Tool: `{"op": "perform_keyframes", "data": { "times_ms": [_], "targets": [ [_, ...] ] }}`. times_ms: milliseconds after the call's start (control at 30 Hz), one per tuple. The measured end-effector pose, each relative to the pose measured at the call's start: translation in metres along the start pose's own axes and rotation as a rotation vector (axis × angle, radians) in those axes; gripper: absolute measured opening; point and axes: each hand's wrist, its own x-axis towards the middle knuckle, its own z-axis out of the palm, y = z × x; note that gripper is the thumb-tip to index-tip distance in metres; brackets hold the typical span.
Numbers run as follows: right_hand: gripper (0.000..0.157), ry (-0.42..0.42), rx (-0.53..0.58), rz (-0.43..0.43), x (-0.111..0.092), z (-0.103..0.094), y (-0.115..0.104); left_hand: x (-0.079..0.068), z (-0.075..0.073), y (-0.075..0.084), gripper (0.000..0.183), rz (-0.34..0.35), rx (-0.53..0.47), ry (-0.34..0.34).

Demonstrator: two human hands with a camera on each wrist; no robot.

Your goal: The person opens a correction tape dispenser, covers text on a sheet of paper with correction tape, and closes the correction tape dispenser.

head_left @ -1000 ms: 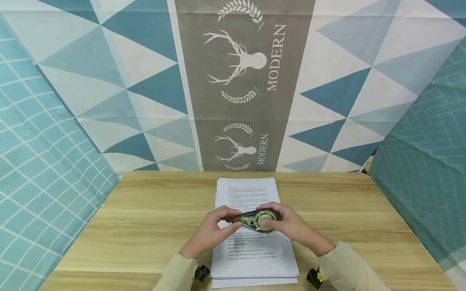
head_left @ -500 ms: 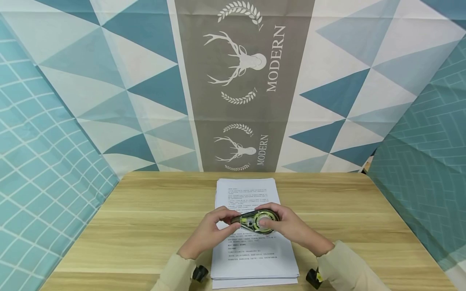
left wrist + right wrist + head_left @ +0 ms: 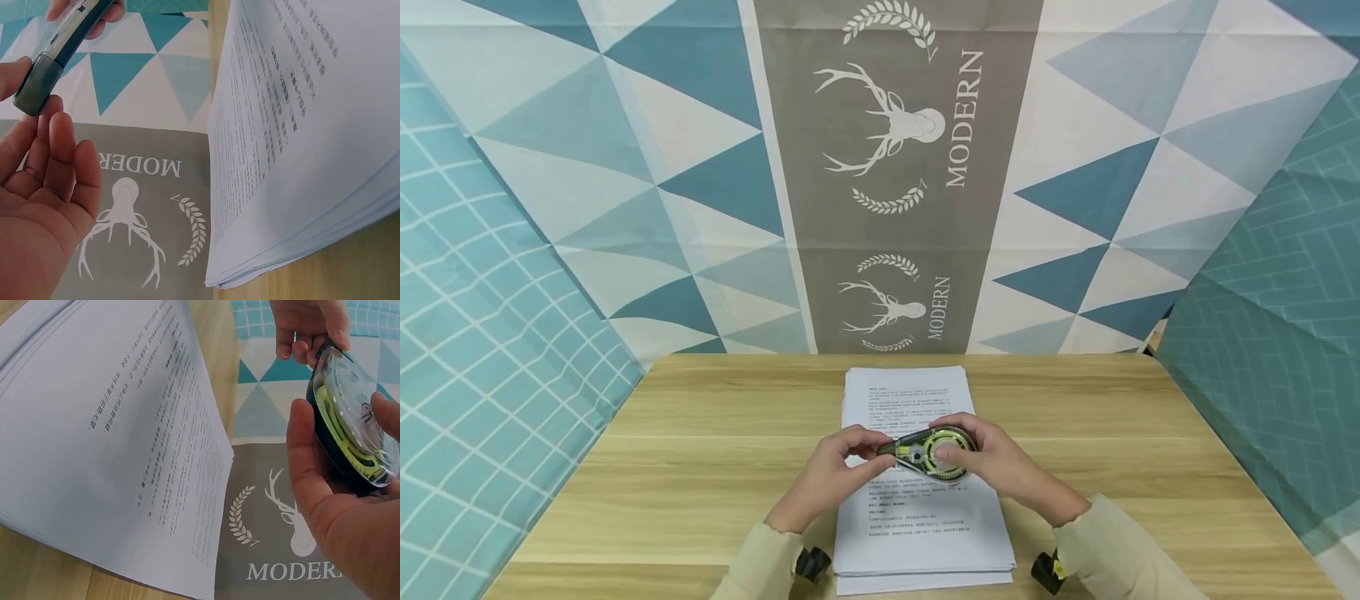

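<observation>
A correction tape dispenser, clear-bodied with a green wheel inside, is held up over the paper stack between both hands. My left hand pinches its dark cap at the narrow end between thumb and fingertips. On the wide end, my right hand grips the body, thumb on the clear face and fingers behind. In the right wrist view the green wheel shows through the clear case. The stack of printed sheets lies below, partly hidden by the hands and the dispenser.
The wooden table extends to both sides of the papers. A patterned backdrop stands behind its far edge, with teal sheets at the sides. Black wrist cameras sit by the sleeves.
</observation>
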Motion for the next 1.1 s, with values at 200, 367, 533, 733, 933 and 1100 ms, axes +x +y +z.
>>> {"op": "perform_keyframes", "data": {
  "times_ms": [200, 367, 533, 733, 933, 1100],
  "targets": [
    [0.045, -0.005, 0.018, 0.003, 0.0, 0.001, -0.001, 0.002, 0.005, -0.024, 0.02, -0.015, -0.037, 0.005],
    [0.045, 0.004, 0.034, 0.017, -0.001, -0.001, 0.0, 0.002, 0.004, -0.034, 0.023, -0.009, -0.084, -0.007],
    [0.048, 0.046, 0.085, 0.035, -0.003, -0.009, 0.002, -0.001, -0.005, -0.04, 0.026, -0.037, -0.093, 0.023],
    [0.052, 0.049, 0.128, 0.044, -0.005, -0.016, 0.005, -0.003, -0.018, -0.044, 0.031, -0.139, -0.064, 0.059],
    [0.053, 0.049, 0.139, 0.038, -0.007, -0.019, 0.007, -0.007, -0.029, -0.051, 0.03, -0.232, -0.057, 0.116],
    [0.052, 0.053, 0.157, 0.037, -0.009, -0.021, 0.009, -0.012, -0.044, -0.062, 0.029, -0.299, -0.016, 0.156]
  ]
}}
